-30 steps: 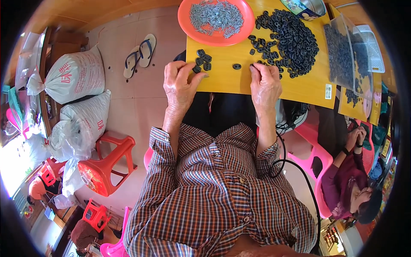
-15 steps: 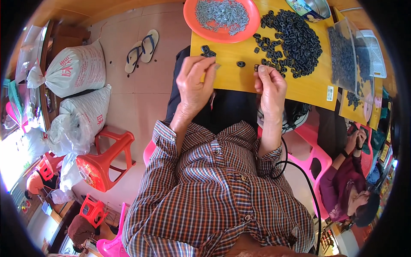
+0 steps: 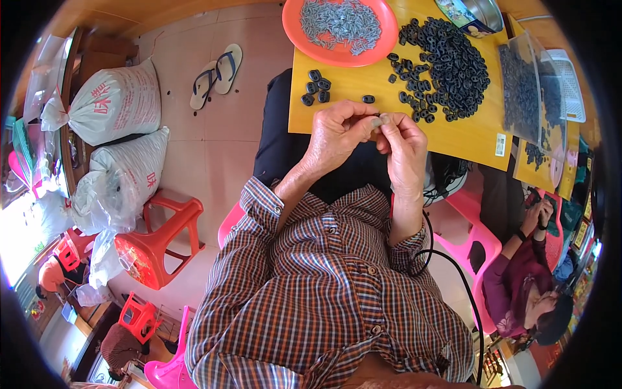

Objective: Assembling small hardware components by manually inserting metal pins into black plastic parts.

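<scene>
Over the near edge of the yellow table, my left hand [image 3: 335, 135] and my right hand [image 3: 404, 150] meet fingertip to fingertip. Both are closed in a pinch. A dark bit shows between the fingertips of my right hand, apparently a small black piece; what my left fingers pinch is hidden. Just beyond the hands lies a single black oval piece [image 3: 368, 99] with holes. Several similar black pieces [image 3: 323, 84] form a small group to the left. A large heap of black pieces [image 3: 450, 68] spreads to the right.
An orange-red plate [image 3: 293, 40] of small grey screw-like pins stands at the far side of the yellow table [image 3: 466, 139]. Behind the heap is a tin [image 3: 487, 13]; clear bags of black parts [image 3: 520, 91] lie right. A black cable [image 3: 463, 269] runs beside my right arm. Another person [image 3: 521, 279] sits at right.
My left hand has moved right and nearer, away from the small group of black pieces. My right hand has come slightly left and nearer, away from the heap. Their fingertips now meet.
</scene>
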The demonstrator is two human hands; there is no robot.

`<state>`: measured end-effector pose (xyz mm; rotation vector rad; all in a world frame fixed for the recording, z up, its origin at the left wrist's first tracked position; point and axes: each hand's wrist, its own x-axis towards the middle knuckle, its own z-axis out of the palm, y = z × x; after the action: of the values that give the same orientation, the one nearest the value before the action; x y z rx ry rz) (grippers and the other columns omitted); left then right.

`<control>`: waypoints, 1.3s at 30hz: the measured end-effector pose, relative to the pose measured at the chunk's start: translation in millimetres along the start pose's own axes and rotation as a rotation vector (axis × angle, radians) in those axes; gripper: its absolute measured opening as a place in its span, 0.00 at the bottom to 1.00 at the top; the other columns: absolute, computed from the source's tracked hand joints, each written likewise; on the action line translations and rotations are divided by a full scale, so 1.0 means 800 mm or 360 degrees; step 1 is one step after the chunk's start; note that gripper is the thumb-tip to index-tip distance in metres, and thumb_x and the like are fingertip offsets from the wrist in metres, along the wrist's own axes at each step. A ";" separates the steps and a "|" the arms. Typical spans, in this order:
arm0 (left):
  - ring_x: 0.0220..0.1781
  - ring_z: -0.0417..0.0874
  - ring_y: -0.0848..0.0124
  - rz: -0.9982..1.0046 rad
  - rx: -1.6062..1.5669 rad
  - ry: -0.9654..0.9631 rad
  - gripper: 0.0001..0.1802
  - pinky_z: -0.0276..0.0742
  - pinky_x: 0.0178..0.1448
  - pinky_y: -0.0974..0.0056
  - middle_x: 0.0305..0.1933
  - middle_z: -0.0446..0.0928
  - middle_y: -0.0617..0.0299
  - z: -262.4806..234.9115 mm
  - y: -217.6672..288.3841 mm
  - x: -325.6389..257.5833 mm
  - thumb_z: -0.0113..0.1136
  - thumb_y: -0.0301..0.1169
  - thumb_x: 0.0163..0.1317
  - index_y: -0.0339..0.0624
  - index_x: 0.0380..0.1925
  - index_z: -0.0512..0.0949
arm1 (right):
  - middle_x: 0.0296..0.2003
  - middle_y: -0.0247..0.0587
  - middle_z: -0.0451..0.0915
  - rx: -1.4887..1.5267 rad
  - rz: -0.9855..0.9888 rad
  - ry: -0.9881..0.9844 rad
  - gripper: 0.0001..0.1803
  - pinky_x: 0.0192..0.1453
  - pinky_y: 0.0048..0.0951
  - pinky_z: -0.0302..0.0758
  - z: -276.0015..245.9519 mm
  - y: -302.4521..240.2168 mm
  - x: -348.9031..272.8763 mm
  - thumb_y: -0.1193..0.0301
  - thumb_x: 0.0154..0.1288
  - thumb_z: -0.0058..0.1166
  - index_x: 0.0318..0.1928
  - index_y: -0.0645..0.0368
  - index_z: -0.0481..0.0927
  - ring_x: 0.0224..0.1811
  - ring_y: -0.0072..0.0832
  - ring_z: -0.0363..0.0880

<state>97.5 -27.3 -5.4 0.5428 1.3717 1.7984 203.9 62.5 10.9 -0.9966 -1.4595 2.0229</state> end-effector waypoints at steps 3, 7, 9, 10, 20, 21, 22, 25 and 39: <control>0.30 0.79 0.80 -0.0008 0.0002 0.0031 0.07 0.77 0.36 0.74 0.30 0.80 0.64 -0.002 -0.001 0.001 0.59 0.21 0.62 0.32 0.40 0.79 | 0.26 0.30 0.78 0.0034 0.0018 0.0007 0.11 0.26 0.14 0.64 0.000 0.000 0.000 0.64 0.66 0.57 0.35 0.60 0.78 0.21 0.13 0.70; 0.32 0.80 0.77 0.0380 0.0548 0.0083 0.06 0.78 0.37 0.72 0.33 0.80 0.63 -0.012 -0.011 0.006 0.61 0.20 0.59 0.34 0.37 0.81 | 0.24 0.30 0.76 -0.0021 0.0131 0.0070 0.13 0.23 0.14 0.60 0.002 -0.003 -0.002 0.62 0.67 0.56 0.30 0.59 0.77 0.19 0.12 0.66; 0.33 0.81 0.75 0.0483 0.0648 0.0075 0.06 0.78 0.37 0.72 0.34 0.79 0.61 -0.010 -0.006 0.006 0.62 0.19 0.57 0.35 0.36 0.81 | 0.24 0.30 0.76 -0.0046 0.0184 0.0032 0.14 0.23 0.14 0.60 -0.001 -0.003 -0.002 0.62 0.67 0.56 0.30 0.59 0.77 0.19 0.12 0.66; 0.34 0.82 0.73 0.0584 0.0747 0.0066 0.07 0.79 0.38 0.71 0.34 0.79 0.60 -0.009 -0.004 0.007 0.62 0.19 0.56 0.36 0.36 0.82 | 0.24 0.30 0.76 0.0016 0.0205 0.0010 0.14 0.23 0.14 0.60 -0.002 -0.001 -0.002 0.62 0.67 0.56 0.30 0.59 0.77 0.19 0.12 0.66; 0.40 0.82 0.73 0.0347 0.0369 -0.0079 0.09 0.81 0.44 0.69 0.39 0.79 0.59 -0.008 -0.005 0.007 0.60 0.18 0.59 0.34 0.41 0.80 | 0.28 0.32 0.78 0.0203 0.0188 -0.0045 0.08 0.25 0.13 0.61 -0.006 0.000 0.002 0.69 0.65 0.57 0.35 0.62 0.78 0.22 0.12 0.68; 0.41 0.81 0.73 0.0181 0.0082 -0.0081 0.11 0.82 0.45 0.70 0.40 0.79 0.59 -0.006 -0.004 0.006 0.59 0.18 0.60 0.32 0.44 0.79 | 0.28 0.32 0.78 0.0204 0.0193 -0.0042 0.08 0.25 0.13 0.61 -0.006 0.000 0.002 0.69 0.65 0.57 0.35 0.62 0.78 0.22 0.12 0.68; 0.42 0.81 0.73 0.0015 -0.0204 -0.0082 0.13 0.82 0.46 0.70 0.41 0.79 0.59 -0.005 -0.003 0.005 0.58 0.18 0.61 0.31 0.46 0.77 | 0.28 0.32 0.78 0.0206 0.0175 -0.0050 0.08 0.25 0.13 0.62 -0.006 -0.001 0.002 0.70 0.65 0.57 0.35 0.62 0.78 0.22 0.12 0.68; 0.43 0.81 0.74 -0.0053 -0.0291 -0.0147 0.15 0.81 0.48 0.69 0.43 0.79 0.57 -0.009 -0.002 0.005 0.57 0.19 0.62 0.28 0.49 0.74 | 0.28 0.31 0.78 0.0197 0.0133 -0.0074 0.08 0.26 0.13 0.62 -0.008 0.001 0.003 0.70 0.65 0.57 0.35 0.62 0.78 0.22 0.13 0.68; 0.29 0.78 0.80 -0.0180 0.0066 -0.0147 0.08 0.75 0.35 0.75 0.29 0.79 0.62 -0.013 0.002 0.006 0.58 0.24 0.63 0.30 0.40 0.78 | 0.27 0.29 0.78 -0.0050 0.0031 -0.0030 0.07 0.28 0.13 0.65 -0.008 0.000 -0.005 0.70 0.65 0.58 0.37 0.62 0.79 0.23 0.13 0.69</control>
<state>86.8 -30.1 -7.8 0.5525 1.3517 1.6382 211.7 63.5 10.9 -1.0111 -1.5014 2.0337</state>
